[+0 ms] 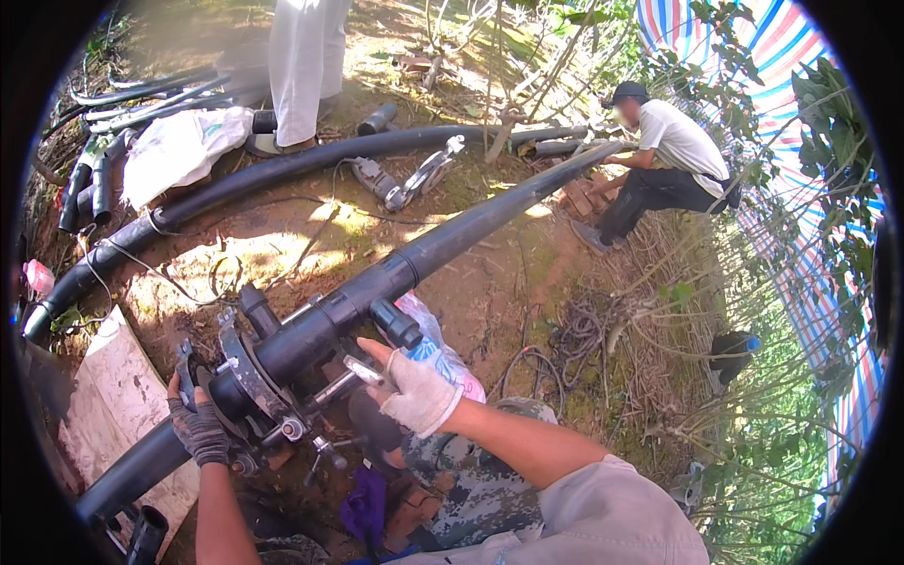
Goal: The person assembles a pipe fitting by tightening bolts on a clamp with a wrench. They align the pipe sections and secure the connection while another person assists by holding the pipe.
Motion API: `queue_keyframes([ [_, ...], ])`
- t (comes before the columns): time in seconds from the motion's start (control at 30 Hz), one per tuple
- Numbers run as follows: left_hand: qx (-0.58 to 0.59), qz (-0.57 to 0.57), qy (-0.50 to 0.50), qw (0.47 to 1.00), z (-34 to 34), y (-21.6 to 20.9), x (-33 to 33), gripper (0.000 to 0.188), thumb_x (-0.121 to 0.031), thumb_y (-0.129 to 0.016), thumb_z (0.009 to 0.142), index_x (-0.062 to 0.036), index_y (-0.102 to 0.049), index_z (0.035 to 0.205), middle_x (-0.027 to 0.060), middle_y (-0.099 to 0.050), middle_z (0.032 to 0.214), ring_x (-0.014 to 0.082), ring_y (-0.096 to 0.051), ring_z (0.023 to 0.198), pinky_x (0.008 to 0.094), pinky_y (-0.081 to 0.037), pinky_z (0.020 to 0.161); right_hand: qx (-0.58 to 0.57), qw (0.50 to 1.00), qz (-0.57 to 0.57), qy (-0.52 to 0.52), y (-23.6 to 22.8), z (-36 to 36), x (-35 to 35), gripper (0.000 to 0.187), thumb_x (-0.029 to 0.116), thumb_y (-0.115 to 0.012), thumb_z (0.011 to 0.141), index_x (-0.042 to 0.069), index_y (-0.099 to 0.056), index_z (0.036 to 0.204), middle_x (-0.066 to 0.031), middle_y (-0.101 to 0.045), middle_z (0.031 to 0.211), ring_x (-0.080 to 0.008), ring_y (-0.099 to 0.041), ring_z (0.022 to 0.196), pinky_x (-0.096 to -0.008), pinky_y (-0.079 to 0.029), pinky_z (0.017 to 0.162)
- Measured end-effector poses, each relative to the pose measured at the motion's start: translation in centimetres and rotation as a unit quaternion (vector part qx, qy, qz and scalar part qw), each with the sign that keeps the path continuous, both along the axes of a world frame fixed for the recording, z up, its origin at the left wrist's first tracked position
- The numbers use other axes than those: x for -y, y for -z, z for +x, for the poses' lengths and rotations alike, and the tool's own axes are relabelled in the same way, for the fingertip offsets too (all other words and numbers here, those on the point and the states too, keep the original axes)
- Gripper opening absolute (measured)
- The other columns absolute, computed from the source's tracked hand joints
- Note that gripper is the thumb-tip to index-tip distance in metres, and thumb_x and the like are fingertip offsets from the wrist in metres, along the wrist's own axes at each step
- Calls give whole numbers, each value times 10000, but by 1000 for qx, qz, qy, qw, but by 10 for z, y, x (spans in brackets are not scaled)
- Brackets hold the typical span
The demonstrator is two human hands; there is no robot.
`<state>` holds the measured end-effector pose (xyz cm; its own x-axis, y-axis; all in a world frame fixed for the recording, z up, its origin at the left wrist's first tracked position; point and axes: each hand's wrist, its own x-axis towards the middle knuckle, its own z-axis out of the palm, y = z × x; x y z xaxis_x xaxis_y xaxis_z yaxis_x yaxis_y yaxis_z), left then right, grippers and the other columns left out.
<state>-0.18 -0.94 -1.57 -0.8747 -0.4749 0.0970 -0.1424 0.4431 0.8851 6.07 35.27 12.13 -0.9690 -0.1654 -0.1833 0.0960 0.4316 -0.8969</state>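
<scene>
A metal pipe clamp [247, 365] with bolts and rods surrounds a thick black plastic pipe [452, 247] in front of me. My left hand [200, 431], in a dark grey fingerless glove, grips a curved jaw of the clamp at the pipe's lower left. In a pale fingerless glove, my right hand [421, 391] is closed around a shiny metal bar [361, 370] beside the pipe. Just above it, a short black branch fitting [395, 323] sticks out of the pipe. Another branch stub [257, 309] rises on the far side.
A co-worker [673, 151] squats at the pipe's far end; another person's trousered legs [299, 75] stand at the back. A long curved black pipe [311, 158] lies behind, near a loose clamp [405, 179]. Thin cable, rope [589, 330], a white sack [184, 151] and bare branches surround the work.
</scene>
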Motion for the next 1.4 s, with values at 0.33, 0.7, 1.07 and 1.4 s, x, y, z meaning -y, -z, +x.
queue_keyframes([
  [0.33,-12,-2,-18,1000,-2,8,2,500,-170,-616,914,-92,-547,1404,164,-641,1274,270,-600,1154,383,-436,1066,-23,999,25,-2,0,-1,-1,665,61,-617,939,55,-356,1551,-46,-558,880,-131,-532,777,-283,-465,725],
  [0.7,-8,-16,-9,1000,-1,8,4,493,-171,-607,924,-92,-550,1407,167,-664,1243,267,-622,1117,381,-462,1030,-29,999,27,-9,16,0,-4,645,57,-604,952,47,-356,1547,-46,-573,900,-127,-525,788,-274,-463,742],
  [1.07,-36,-33,-8,999,1,4,1,508,-188,-622,912,-60,-550,1399,168,-663,1243,261,-620,1111,380,-462,1037,-11,1000,6,12,22,1,-4,644,106,-649,886,78,-432,1492,-247,-694,989,-394,-699,927,-435,-542,817],
  [1.4,-50,-4,-2,999,-3,8,2,498,-183,-626,910,-55,-558,1387,159,-660,1241,250,-616,1119,375,-463,1035,-20,999,40,-20,12,0,-5,616,53,-621,952,7,-381,1517,-119,-658,1034,-167,-622,913,-301,-515,826],
])
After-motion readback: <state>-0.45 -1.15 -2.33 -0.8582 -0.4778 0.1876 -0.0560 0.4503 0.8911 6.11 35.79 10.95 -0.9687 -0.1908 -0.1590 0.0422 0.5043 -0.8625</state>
